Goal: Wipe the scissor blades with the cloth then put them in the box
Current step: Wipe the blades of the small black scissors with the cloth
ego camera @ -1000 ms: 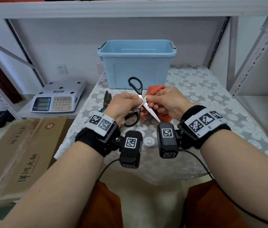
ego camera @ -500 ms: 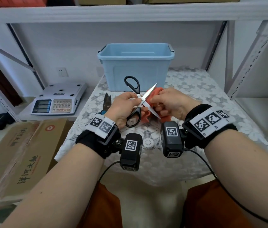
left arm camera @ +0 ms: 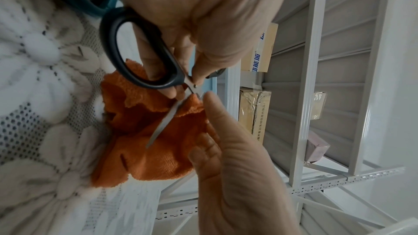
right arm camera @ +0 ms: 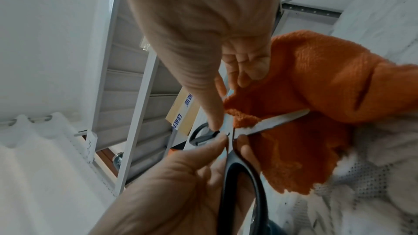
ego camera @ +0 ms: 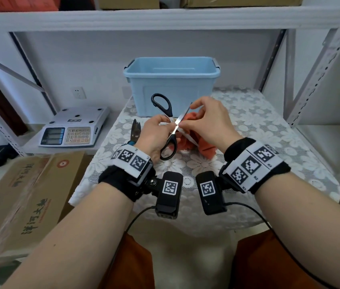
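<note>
Scissors (ego camera: 170, 127), black-handled, are held open in an X above the counter (ego camera: 269, 130), directly in front of the blue box (ego camera: 172, 88). My left hand (ego camera: 154, 132) grasps them at the pivot: thumb and fingers are curled round the shanks, with the lower handle loop below the palm and the upper loop standing up toward the box. In the left wrist view, one finger of this hand passes behind the lower loop of the scissors (left arm camera: 144, 56).

My right hand (ego camera: 208, 122) pinches the orange cloth (ego camera: 187, 140) against a blade just beside the pivot; its grip is closed on the cloth. In the right wrist view, the cloth (right arm camera: 321, 99) drapes over the lower blade and hangs down to the counter. The box is open-topped and stands behind both hands.

A second tool with teal handles (ego camera: 135, 132) lies on the counter, left of the scissors. An electronic scale (ego camera: 75, 130) sits further left of the box.
</note>
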